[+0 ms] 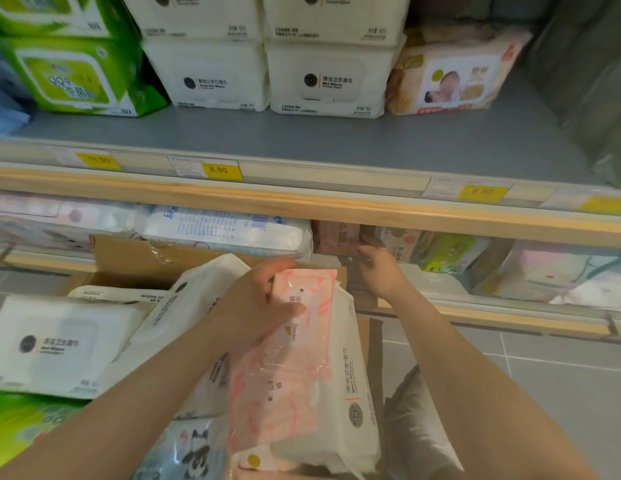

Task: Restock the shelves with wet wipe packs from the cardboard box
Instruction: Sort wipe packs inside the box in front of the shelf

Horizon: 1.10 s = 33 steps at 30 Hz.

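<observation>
Under the wooden lip of the upper shelf [302,147] the lower shelf [475,313] is half hidden, so its packs show only as slices. The right hand [378,271] reaches in there against a brownish pack [337,239]; its fingers are mostly tucked out of sight behind the hand and I cannot tell whether they grip anything. The left hand [264,299] is plainer: its fingers are closed around the top end of a pink wet wipe pack [288,362], thumb across the front, holding it up over the cardboard box [136,261]. The box is largely buried by its own stock, only the back flap and a corner showing. Inside, just beside the pink one, stands a white pack on edge [354,386] with Chinese print down its side, and a flat white pack [56,344] lies at the left reading "Wet Wipes" beneath Chinese characters. A panda-print pack [194,452] and a green pack [21,424] are cut off by the bottom edge.

On the upper shelf, two white stacks [267,77] carry the same black round logo. A green pack [77,77] shows "80", and a baby-photo pack [451,81] sits at the right. One yellow price tag [223,170] reads 8.90; the tags further along are too blurred to be sure of
</observation>
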Tool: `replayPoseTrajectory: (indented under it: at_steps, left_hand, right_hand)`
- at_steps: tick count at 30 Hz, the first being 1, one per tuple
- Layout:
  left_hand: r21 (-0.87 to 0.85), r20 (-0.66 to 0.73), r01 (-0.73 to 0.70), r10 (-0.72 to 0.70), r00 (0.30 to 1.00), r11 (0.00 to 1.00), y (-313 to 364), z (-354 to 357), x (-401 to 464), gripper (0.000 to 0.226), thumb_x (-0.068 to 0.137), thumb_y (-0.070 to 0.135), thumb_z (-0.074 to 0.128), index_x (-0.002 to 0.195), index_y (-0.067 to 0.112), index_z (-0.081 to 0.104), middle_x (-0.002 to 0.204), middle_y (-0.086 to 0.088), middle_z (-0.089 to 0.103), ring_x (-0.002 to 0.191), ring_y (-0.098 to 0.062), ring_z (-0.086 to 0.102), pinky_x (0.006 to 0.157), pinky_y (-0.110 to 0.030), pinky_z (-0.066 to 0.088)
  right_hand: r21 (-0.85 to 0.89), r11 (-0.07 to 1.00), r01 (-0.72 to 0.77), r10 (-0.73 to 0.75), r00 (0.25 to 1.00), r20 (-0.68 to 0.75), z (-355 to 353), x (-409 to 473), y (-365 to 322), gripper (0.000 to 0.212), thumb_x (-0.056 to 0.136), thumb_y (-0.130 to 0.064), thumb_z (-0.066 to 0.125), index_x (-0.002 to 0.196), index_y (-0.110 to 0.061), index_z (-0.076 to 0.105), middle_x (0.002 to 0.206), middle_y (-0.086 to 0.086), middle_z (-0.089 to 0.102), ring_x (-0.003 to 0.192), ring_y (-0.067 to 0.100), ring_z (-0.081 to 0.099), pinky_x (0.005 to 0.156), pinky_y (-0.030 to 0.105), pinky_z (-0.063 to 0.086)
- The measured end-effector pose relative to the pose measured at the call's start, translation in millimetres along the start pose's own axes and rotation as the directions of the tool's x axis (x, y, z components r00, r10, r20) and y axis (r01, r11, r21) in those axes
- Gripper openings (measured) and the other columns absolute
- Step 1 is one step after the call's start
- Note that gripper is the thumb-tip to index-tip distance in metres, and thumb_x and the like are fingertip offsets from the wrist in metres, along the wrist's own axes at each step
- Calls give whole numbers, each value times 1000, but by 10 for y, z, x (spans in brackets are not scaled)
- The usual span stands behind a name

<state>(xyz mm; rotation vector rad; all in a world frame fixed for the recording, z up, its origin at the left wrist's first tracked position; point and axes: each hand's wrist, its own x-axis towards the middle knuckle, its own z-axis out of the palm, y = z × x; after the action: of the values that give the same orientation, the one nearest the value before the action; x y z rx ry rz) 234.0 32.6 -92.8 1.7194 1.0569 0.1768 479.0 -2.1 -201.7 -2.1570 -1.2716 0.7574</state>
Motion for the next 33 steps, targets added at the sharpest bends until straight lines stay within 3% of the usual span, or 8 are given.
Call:
replayPoseTrajectory:
  at_steps: [3, 6, 11, 15, 19, 25, 29, 33]
  left_hand:
    - [-201, 9, 33, -31, 999, 979, -24, 14, 22, 60, 63, 15, 80, 115, 33, 56, 106, 3, 70, 97, -12, 67, 83, -34, 55]
    - [-302, -38, -38, 28, 999, 952, 53, 6, 27, 49, 77, -2, 72, 113, 27, 56, 106, -2, 69, 99, -19, 67, 76, -29, 58]
    - [-285, -146, -100, 60, 987, 953, 228, -6, 38, 57, 80, 9, 72, 128, 26, 49, 110, 0, 67, 92, -21, 69, 74, -53, 57]
    - [154, -122, -230, 249, 961, 961, 255, -90, 29, 78, 86, 34, 65, 148, 33, 18, 133, 16, 46, 115, -10, 54, 95, -41, 49]
    - [684, 141, -265, 233, 962, 680, -26, -459, 26, 90, 75, 83, 16, 148, 30, 22, 154, 10, 25, 139, -10, 24, 115, -37, 19]
    - [834, 320, -286, 8, 947, 472, -74, -466, 83, 78, 89, 69, 23, 147, 32, -15, 145, 21, -28, 139, 1, -16, 115, -39, -12]
    - [870, 320, -281, -30, 947, 406, -55, -457, 84, 81, 87, 71, 18, 145, 31, -21, 146, 18, -31, 141, -3, -18, 116, -42, -11]
    - [869, 324, -332, 84, 942, 367, -173, -474, 87, 98, 56, 85, -23, 138, 31, -25, 150, 13, -25, 142, -5, -11, 116, -44, -2]
  right_hand:
    - [196, 980, -33, 34, 999, -4, -243, -292, -273, 21, 93, -12, 52, 108, -8, 66, 102, 4, 63, 93, 14, 57, 79, 17, 42]
    - [444, 887, -128, 31, 975, 219, -543, -607, -580, 30, 92, -33, 57, 84, -7, 70, 72, 2, 58, 61, 11, 47, 57, 18, 37]
    - [453, 877, -159, -114, 848, 518, -756, -898, -868, 20, 83, -25, 70, 97, -10, 73, 57, -4, 53, 48, 8, 35, 47, 16, 29]
    - [465, 880, -97, -77, 937, 342, -826, -898, -820, 10, 85, -6, 66, 94, -8, 71, 53, -3, 61, 44, 9, 49, 45, 18, 40]
    - [459, 888, 42, -69, 997, 43, -980, -767, -677, 16, 86, -2, 64, 100, -6, 70, 80, 3, 72, 60, 9, 66, 56, 17, 52]
    - [216, 967, 131, -89, 977, -195, -708, -641, -454, 20, 88, -7, 62, 105, -11, 70, 89, 5, 73, 72, 10, 68, 73, 22, 54]
    - [128, 987, 99, -48, 934, -354, -535, -607, -269, 19, 89, -7, 60, 106, -11, 70, 86, 5, 71, 73, 12, 65, 68, 15, 48]
    - [215, 977, 9, 51, 961, -273, -328, -471, -135, 17, 93, -15, 58, 104, -9, 69, 86, 5, 72, 74, 14, 68, 77, 31, 56]
